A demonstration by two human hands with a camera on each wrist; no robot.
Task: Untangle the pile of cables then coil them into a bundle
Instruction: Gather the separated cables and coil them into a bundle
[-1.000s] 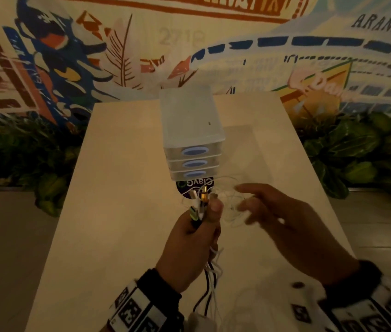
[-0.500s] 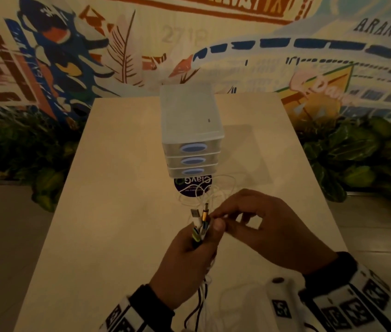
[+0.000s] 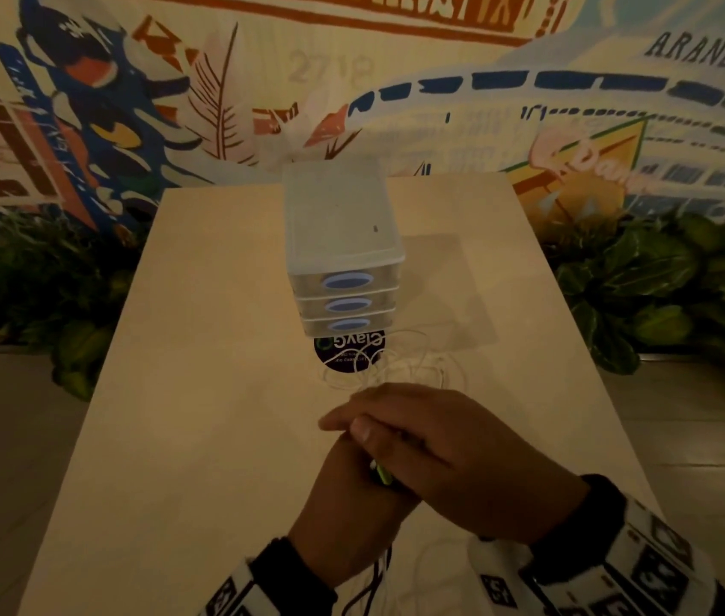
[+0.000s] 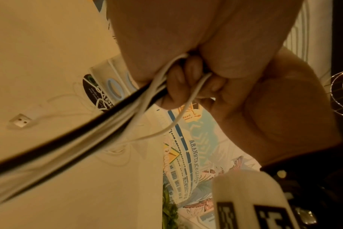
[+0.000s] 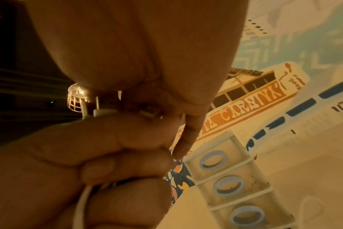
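My left hand (image 3: pixel 352 495) grips a bundle of black and white cables (image 4: pixel 116 111) in its fist. The cables hang down toward my body. My right hand (image 3: pixel 449 442) lies across the top of the left fist, fingers closed over the connector ends (image 5: pixel 108 108), which it hides in the head view. Only a green connector (image 3: pixel 381 475) peeks out between the hands. In the right wrist view a white cable (image 5: pixel 80 201) leaves the left fist. A thin white cable (image 3: pixel 396 366) lies in loose loops on the table beyond the hands, and its white plug (image 4: pixel 20 122) rests flat.
A three-drawer clear plastic unit (image 3: pixel 343 260) stands mid-table, with a round dark sticker (image 3: pixel 347 353) in front of it. The pale table (image 3: pixel 200 415) is narrow, with plants (image 3: pixel 645 295) and floor on both sides and a painted wall behind.
My right hand went from pinching at the cable tips to closing over them. Both hands dropped lower and nearer to me, and the upright connector ends are now covered.
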